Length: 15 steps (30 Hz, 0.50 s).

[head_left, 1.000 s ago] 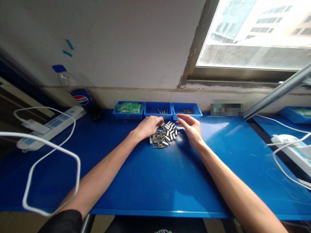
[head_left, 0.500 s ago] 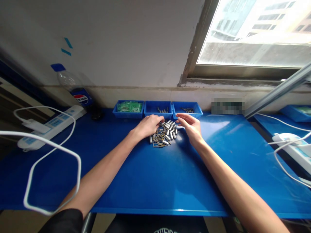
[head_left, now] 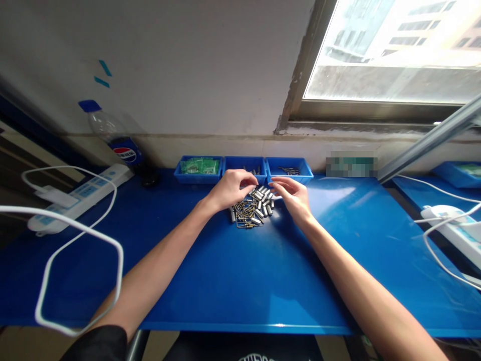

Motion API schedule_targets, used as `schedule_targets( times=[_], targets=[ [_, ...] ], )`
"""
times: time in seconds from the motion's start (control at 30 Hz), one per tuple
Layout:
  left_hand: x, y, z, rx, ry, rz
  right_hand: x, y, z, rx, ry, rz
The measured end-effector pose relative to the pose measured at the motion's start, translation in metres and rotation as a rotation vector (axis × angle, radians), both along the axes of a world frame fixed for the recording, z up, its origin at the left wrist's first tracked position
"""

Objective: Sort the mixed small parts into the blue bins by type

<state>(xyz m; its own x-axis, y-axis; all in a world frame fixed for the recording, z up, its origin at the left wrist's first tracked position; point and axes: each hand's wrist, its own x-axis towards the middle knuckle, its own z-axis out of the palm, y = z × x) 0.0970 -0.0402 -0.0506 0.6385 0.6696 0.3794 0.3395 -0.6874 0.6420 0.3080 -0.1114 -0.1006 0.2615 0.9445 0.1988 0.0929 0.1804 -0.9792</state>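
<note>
A pile of small metal parts [head_left: 251, 209] lies on the blue table: short silver and dark cylinders on its right, thin pin-like pieces with brass-coloured parts on its left. Over the pile's far left edge, my left hand [head_left: 233, 189] has thumb and fingers brought together in a pinch; anything between the tips is too small to make out. My right hand [head_left: 295, 196] hovers at the pile's right side, its thumb and forefinger close together and pointing at the left fingertips. A small gap separates the two hands. What the right fingertips hold, if anything, cannot be made out.
Behind the hands stand three blue bins: one with green packets [head_left: 200, 165], a middle bin [head_left: 230, 164] with small dark parts, and a right bin [head_left: 306, 168] with thin metal pieces. A cola bottle [head_left: 126, 148] and power strip [head_left: 84, 195] stand left. A white cable [head_left: 121, 265] loops over the left forearm.
My left hand has lifted slightly from the pile, its fingertips now nearer the right ones. The right thumb and forefinger have closed toward each other and shifted slightly left.
</note>
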Motion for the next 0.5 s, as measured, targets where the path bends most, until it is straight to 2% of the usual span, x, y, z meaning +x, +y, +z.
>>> schedule_targets(
  times=[0.13,0.23,0.37,0.5],
  targets=[
    [0.001,-0.0036,0.0049,-0.204,-0.12,0.006,-0.0048,-0.0031,0.0059,-0.022,-0.019,0.086],
    [0.0006,-0.004,0.0062,-0.277,-0.147,0.016,-0.0074,-0.0045,0.0079,-0.052,0.027,0.169],
    [0.0002,-0.0038,0.0052,-0.299,-0.137,0.008,-0.0085,-0.0039,0.0051,-0.086,0.085,0.173],
    [-0.0002,-0.0031,0.0037,-0.234,-0.067,-0.014,-0.0079,-0.0018,0.0009,-0.098,0.135,0.157]
  ],
)
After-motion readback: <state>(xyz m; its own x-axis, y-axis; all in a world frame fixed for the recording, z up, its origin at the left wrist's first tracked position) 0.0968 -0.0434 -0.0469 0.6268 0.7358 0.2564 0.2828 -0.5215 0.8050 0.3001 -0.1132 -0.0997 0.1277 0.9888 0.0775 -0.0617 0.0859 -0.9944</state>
